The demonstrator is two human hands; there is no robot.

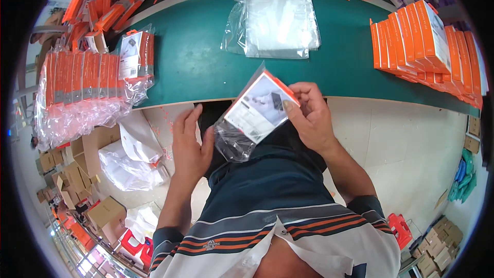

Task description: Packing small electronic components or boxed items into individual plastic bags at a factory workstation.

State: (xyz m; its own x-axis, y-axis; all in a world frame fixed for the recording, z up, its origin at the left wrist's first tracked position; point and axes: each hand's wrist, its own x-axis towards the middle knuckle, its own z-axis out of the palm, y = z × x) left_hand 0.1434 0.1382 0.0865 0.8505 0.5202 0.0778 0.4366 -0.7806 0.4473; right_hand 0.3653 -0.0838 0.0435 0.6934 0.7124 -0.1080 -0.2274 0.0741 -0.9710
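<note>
My right hand (311, 118) grips an orange and white product box (260, 107) by its upper right corner, thumb on the printed face. The box sits tilted in a clear plastic bag (235, 141), whose loose end hangs down toward my lap. My left hand (191, 146) is apart from the bag, fingers stretched and thumb out, with nothing in it. Beyond the box, a stack of clear flat plastic bags (280, 15) lies on the green table (190, 54).
Bagged orange boxes (85, 80) stand in a row at the left. Rows of unbagged orange boxes (411, 41) stand at the right. More orange packaging (105, 7) is heaped at the far left. Open cardboard cartons (105, 211) and white plastic (131, 157) lie on the floor.
</note>
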